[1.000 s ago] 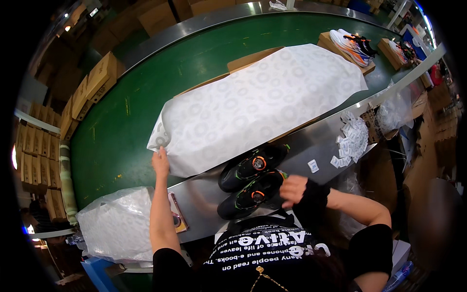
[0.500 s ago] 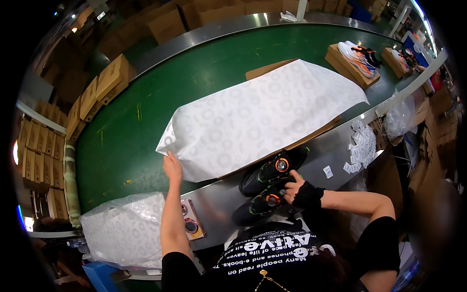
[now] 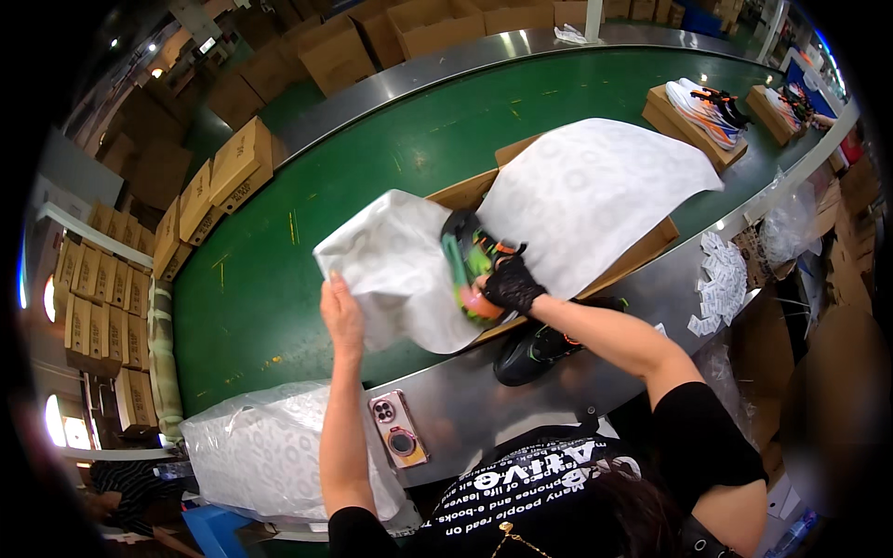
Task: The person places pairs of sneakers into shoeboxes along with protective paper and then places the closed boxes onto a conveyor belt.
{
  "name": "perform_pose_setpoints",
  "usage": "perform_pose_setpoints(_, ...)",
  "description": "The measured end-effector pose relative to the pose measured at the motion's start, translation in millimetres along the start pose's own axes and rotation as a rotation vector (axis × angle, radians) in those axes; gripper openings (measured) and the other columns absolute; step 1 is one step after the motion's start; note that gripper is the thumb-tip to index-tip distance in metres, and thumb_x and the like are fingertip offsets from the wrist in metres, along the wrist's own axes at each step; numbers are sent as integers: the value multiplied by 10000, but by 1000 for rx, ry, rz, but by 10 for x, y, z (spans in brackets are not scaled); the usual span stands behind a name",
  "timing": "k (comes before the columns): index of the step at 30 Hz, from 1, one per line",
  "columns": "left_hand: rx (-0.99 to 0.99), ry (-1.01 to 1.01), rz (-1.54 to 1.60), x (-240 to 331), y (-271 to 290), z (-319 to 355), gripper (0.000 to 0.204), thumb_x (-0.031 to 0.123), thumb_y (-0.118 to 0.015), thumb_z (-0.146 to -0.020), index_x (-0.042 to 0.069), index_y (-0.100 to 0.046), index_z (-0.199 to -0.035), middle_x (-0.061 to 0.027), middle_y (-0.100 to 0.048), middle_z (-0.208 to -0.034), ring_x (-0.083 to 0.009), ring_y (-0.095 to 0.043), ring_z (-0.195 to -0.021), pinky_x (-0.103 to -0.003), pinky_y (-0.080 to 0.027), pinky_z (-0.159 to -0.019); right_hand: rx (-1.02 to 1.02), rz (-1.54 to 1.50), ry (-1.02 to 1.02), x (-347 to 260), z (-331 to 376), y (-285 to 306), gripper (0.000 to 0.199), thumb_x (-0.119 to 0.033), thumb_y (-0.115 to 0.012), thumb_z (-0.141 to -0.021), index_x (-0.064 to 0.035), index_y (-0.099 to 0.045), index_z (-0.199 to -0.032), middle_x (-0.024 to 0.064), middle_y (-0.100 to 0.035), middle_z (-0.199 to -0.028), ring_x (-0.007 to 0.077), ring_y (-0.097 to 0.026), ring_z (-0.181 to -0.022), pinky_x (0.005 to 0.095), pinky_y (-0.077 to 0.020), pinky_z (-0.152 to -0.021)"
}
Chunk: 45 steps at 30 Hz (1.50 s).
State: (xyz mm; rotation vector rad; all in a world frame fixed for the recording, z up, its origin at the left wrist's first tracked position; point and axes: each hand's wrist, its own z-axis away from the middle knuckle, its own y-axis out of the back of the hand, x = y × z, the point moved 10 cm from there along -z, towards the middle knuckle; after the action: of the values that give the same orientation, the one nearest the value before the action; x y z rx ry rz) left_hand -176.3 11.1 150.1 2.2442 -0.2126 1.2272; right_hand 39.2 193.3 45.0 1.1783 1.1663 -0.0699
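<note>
My left hand (image 3: pixel 341 312) is pinching the near corner of the white tissue paper (image 3: pixel 400 265), lifting it folded back over the open box (image 3: pixel 642 251). Just to its right, my gloved right hand (image 3: pixel 507 286) is gripping the green sneaker (image 3: pixel 470 260), fingers closed around it, its long axis pointing away from me.

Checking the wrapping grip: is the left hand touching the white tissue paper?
Touching. The head view shows the left hand pinching the folded-up edge of the white tissue paper, fingers overlapping the sheet with no gap, while the right hand holds the shoe.
</note>
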Motion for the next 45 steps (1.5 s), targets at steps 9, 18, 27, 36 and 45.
perform_pose_setpoints(9, -570, 289, 270, -238, -1424, 539, 383, 302, -503, -842, 67, -477, -1143, -135, -487, -1157, -239, -496, -990, -355, -425, -780, -406, 598, 156, -450, 95, -220, 373, -329, -564, -699, -92, -550, -986, 158, -523, -1018, 244, -495, -956, 453, -321, -881)
perform_pose_setpoints(18, -1079, -383, -864, -102, -2211, 1171, 446, 485, -564, -705, 96, -649, -907, -121, -520, -1050, -267, -443, -1051, -572, -205, -925, -29, 490, 99, 598, 620, 1211, 353, -318, -541, -771, -22, -549, -963, 133, -558, -987, 255, -498, -972, 388, -304, -850)
perform_pose_setpoints(27, -743, -139, -246, 445, -1793, 1126, 436, 361, -672, -656, 31, -596, -930, -159, -519, -1070, -291, -484, -995, -454, -320, -872, 47, -462, -767, 1994, 1697, 1187, 282, -307, -507, -839, -32, -560, -871, 59, -532, -627, 155, -527, -550, 259, -425, -501)
perform_pose_setpoints(36, -628, 98, 367, 664, -1288, 1851, 638, 194, -796, -536, 17, -487, -1064, -103, -528, -1021, -212, -518, -953, -341, -405, -836, -348, -719, -315, 221, 1239, 820, 387, -243, -579, -789, -20, -470, -1085, 17, -539, -840, 71, -502, -697, 196, -412, -585)
perform_pose_setpoints(45, -108, 483, 663, 144, -583, 1026, 517, 208, -724, -661, 5, -477, -1068, -67, -555, -954, -129, -538, -827, -265, -443, -752, -511, -701, -35, -438, 1155, 794, 438, -96, -596, -774, -18, -435, -1173, 25, -531, -806, 71, -489, -699, 209, -425, -641)
